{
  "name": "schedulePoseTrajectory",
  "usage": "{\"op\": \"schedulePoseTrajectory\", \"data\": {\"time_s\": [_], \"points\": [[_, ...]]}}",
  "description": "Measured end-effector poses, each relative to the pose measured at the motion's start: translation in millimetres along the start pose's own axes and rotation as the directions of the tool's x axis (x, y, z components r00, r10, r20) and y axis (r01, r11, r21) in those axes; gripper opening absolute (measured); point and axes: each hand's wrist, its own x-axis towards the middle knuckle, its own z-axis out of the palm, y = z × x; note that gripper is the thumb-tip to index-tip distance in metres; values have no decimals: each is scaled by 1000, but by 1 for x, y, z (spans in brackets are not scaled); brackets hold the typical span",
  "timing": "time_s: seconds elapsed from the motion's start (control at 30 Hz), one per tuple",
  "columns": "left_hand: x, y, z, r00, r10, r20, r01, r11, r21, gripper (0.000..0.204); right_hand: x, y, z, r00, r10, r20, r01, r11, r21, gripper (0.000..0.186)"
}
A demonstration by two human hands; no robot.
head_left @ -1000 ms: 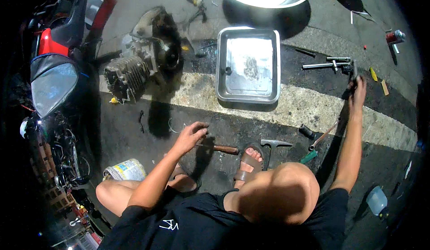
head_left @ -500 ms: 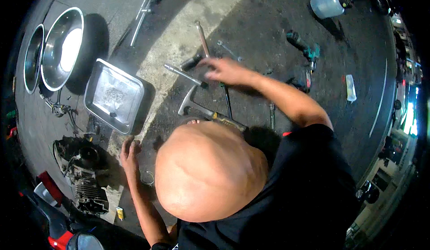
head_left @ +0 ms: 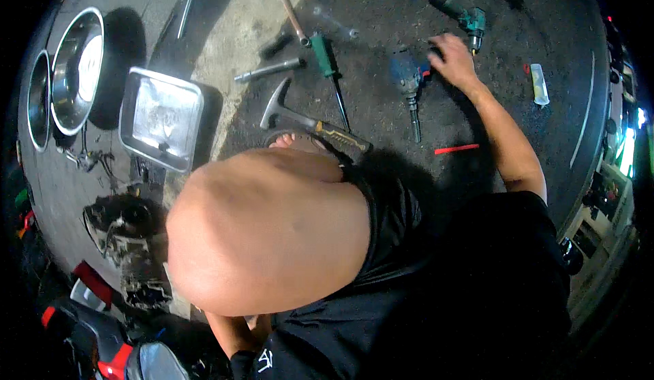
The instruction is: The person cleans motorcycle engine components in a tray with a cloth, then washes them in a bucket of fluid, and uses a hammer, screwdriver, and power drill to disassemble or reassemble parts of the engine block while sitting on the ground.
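My right hand [head_left: 453,63] reaches over the dark ground with its fingers apart and nothing in them. Its fingertips are close beside a blue power driver [head_left: 409,73], which has a long socket pointing toward me; whether they touch is unclear. Just beyond the hand lies a teal cordless drill [head_left: 470,20]. Left of these are a green-handled screwdriver [head_left: 323,54], a hammer with a pointed head [head_left: 293,113], a metal socket bar [head_left: 269,69] and a wrench with a rusty brown shaft [head_left: 291,13]. My left forearm shows at the bottom; my knee hides that hand.
A rectangular metal tray [head_left: 194,118] and two steel bowls [head_left: 102,33] stand at the left. Nearer is a greasy engine block [head_left: 133,250]. A red strip [head_left: 456,149] and a clear plastic container [head_left: 539,86] lie at the right. My bare knee [head_left: 266,230] fills the middle.
My right hand has moved right, from above the screwdriver to beside the blue driver. My left hand, earlier near the tray, has dropped out of sight behind my knee. The view has shifted.
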Motion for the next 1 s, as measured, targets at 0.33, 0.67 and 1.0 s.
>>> {"op": "schedulePoseTrajectory", "data": {"time_s": [0.33, 0.67, 1.0], "points": [[-23, 6, 34, 987, 18, 160, -31, 996, 80, 35, 29, -2, -20, 764, -43, 644, 57, 998, -2, 92], [8, 9, -24, 1000, 4, -31, -3, 999, 36, 34, 36, 12, -1, 690, -91, 718, 290, 944, -159, 84], [75, -12, -65, 982, 143, -123, -146, 989, -20, 36, 79, -85, -101, 500, -272, 822, -38, 941, 335, 62]]}}
